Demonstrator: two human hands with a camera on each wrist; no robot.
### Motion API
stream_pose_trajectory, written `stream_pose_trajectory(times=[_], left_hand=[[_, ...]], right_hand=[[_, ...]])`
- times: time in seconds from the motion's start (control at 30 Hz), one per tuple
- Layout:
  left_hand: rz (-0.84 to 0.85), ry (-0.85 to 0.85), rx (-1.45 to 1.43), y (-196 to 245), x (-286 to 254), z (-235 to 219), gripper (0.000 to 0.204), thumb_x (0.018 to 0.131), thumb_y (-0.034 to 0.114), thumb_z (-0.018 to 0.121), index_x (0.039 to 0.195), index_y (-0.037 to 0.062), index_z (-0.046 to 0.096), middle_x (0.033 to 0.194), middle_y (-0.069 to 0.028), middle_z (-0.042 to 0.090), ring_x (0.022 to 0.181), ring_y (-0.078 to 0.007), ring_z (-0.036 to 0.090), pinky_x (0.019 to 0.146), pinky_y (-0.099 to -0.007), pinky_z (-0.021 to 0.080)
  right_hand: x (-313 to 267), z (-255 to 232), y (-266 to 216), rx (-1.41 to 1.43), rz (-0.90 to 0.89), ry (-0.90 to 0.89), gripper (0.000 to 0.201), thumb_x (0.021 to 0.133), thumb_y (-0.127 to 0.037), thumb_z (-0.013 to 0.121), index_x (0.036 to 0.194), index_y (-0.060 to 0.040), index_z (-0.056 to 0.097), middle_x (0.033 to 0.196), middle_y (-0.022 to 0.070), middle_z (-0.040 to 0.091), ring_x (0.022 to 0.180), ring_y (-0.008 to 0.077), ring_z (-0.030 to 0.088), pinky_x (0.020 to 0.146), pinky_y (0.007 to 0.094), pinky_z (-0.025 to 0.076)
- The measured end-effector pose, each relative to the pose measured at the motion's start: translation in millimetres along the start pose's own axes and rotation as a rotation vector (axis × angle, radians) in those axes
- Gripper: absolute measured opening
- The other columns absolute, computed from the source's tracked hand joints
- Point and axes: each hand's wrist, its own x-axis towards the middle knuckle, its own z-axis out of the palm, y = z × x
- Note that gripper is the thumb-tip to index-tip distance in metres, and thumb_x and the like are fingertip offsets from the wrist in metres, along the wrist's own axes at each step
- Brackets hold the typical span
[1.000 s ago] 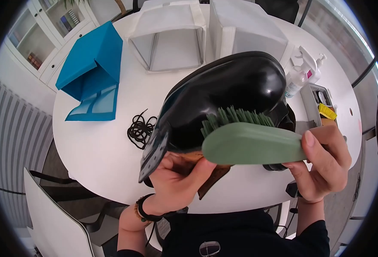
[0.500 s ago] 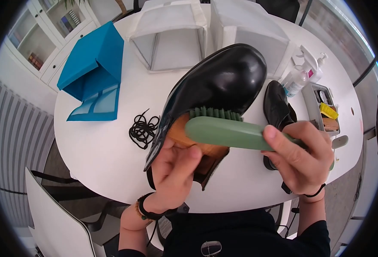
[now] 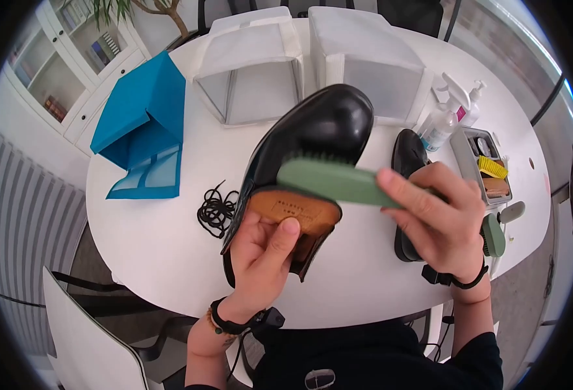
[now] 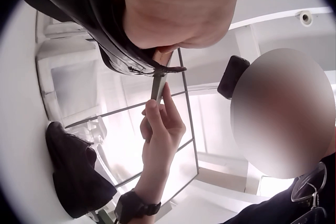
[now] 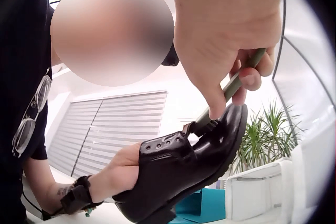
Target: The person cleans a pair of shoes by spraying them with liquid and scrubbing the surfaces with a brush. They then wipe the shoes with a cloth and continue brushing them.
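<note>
My left hand (image 3: 260, 253) grips a glossy black shoe (image 3: 319, 127) from inside its opening, thumb on the tan lining (image 3: 296, 207), toe tilted up and away. In my right hand (image 3: 439, 214) is a green-handled brush (image 3: 338, 182), pinched by its handle. Its dark bristles lie against the shoe's upper, as the right wrist view shows at the brush (image 5: 210, 113) and the shoe (image 5: 210, 150). A second black shoe (image 3: 408, 156) rests on the table, partly behind my right hand. Black laces (image 3: 216, 211) lie coiled left of the held shoe.
On the white table (image 3: 163, 260) stand a blue fabric box (image 3: 137, 104) at left and two pale boxes (image 3: 254, 52) at the back. Spray bottles (image 3: 439, 127), a grey tray (image 3: 462, 153) with a yellow brush (image 3: 492, 168), and another green brush (image 3: 493, 235) are at right.
The held shoe and the brush have moved left and lower relative to the table, with the brush across the shoe's upper. More of the second shoe shows. Both grips stay the same.
</note>
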Motion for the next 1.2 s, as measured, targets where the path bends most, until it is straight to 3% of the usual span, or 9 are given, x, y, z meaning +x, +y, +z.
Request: stream_pose_trajectory(times=[0.1, 0.17, 0.23, 0.3, 0.37, 0.53, 0.8, 1.0, 1.2], left_hand=[[0.002, -0.028, -0.040, -2.8, 2.0, -2.4, 0.044, 0.105, 0.013, 0.053, 0.145, -0.0006, 0.041, 0.136, -0.0130, 0.060, 0.125, -0.0249, 0.059, 0.108, -0.0438, 0.046], [0.010, -0.045, -0.074, -4.7, 3.1, -3.3, 0.044, 0.105, 0.015, 0.054, 0.145, 0.0009, 0.042, 0.137, -0.0121, 0.059, 0.126, -0.0251, 0.058, 0.109, -0.0441, 0.045], [-0.060, -0.019, -0.317, -6.5, 3.8, -2.7, 0.042, 0.104, 0.009, 0.058, 0.143, 0.0050, 0.045, 0.138, -0.0091, 0.058, 0.128, -0.0226, 0.056, 0.110, -0.0427, 0.043], [-0.055, -0.056, -0.322, -7.2, 8.9, -3.4, 0.046, 0.104, 0.010, 0.057, 0.147, 0.0078, 0.042, 0.143, -0.0083, 0.055, 0.132, -0.0243, 0.053, 0.113, -0.0450, 0.040], [-0.167, -0.108, -0.424, -3.3, 21.4, 4.1, 0.047, 0.105, 0.010, 0.054, 0.150, 0.0077, 0.040, 0.146, -0.0089, 0.052, 0.136, -0.0247, 0.049, 0.115, -0.0447, 0.037], [-0.172, -0.168, -0.402, 6.4, 59.4, 15.1, 0.050, 0.104, 0.008, 0.054, 0.151, 0.0085, 0.038, 0.146, -0.0083, 0.052, 0.136, -0.0225, 0.048, 0.115, -0.0408, 0.037], [-0.190, -0.156, -0.464, -1.6, 94.4, 39.8, 0.046, 0.103, 0.015, 0.061, 0.145, 0.0091, 0.045, 0.139, -0.0052, 0.057, 0.127, -0.0184, 0.056, 0.108, -0.0375, 0.045], [-0.345, -0.051, -0.627, -22.9, 86.7, 41.3, 0.035, 0.101, 0.026, 0.066, 0.132, 0.0113, 0.058, 0.125, -0.0031, 0.066, 0.115, -0.0165, 0.064, 0.098, -0.0338, 0.052], [-0.365, 0.003, -0.604, -35.7, 73.4, 31.2, 0.035, 0.100, 0.031, 0.067, 0.128, 0.0106, 0.060, 0.118, -0.0030, 0.069, 0.104, -0.0133, 0.067, 0.087, -0.0287, 0.057]], right_hand=[[0.8, -2.2, 1.0, 0.008, -0.049, -0.016, 0.058, 0.071, -0.005, 0.082, 0.128, -0.0123, 0.073, 0.076, 0.0046, 0.052, 0.056, 0.0174, 0.049, 0.048, 0.0311, 0.039], [3.0, -0.3, 8.2, -0.070, -0.019, 0.251, 0.058, 0.072, -0.003, 0.082, 0.128, -0.0127, 0.073, 0.075, 0.0042, 0.050, 0.056, 0.0183, 0.048, 0.047, 0.0320, 0.039], [4.1, -6.9, 7.3, -0.094, 0.017, 0.269, 0.058, 0.072, -0.002, 0.081, 0.128, -0.0125, 0.072, 0.074, 0.0045, 0.050, 0.056, 0.0190, 0.049, 0.048, 0.0328, 0.041], [0.8, -7.9, 7.5, -0.036, -0.010, 0.124, 0.057, 0.073, -0.003, 0.081, 0.129, -0.0121, 0.072, 0.074, 0.0047, 0.051, 0.056, 0.0190, 0.051, 0.049, 0.0332, 0.043], [1.1, -6.8, 2.1, -0.057, -0.040, 0.008, 0.054, 0.076, -0.007, 0.080, 0.129, -0.0125, 0.071, 0.075, 0.0041, 0.052, 0.054, 0.0193, 0.052, 0.048, 0.0330, 0.043], [8.2, -8.8, 20.6, -0.090, 0.165, 0.220, 0.051, 0.079, -0.006, 0.080, 0.129, -0.0110, 0.070, 0.076, 0.0061, 0.055, 0.055, 0.0220, 0.055, 0.050, 0.0339, 0.044], [18.6, -12.1, 8.2, -0.009, 0.125, 0.197, 0.050, 0.079, -0.008, 0.081, 0.128, -0.0144, 0.071, 0.076, 0.0060, 0.058, 0.060, 0.0229, 0.059, 0.052, 0.0347, 0.047], [15.8, -17.4, -4.1, -0.048, 0.158, 0.141, 0.050, 0.078, -0.011, 0.082, 0.127, -0.0166, 0.073, 0.075, 0.0048, 0.057, 0.056, 0.0211, 0.055, 0.052, 0.0333, 0.045], [13.9, -21.2, 8.4, -0.082, 0.182, 0.199, 0.049, 0.079, -0.015, 0.082, 0.127, -0.0173, 0.072, 0.073, 0.0041, 0.056, 0.055, 0.0215, 0.054, 0.051, 0.0340, 0.044]])
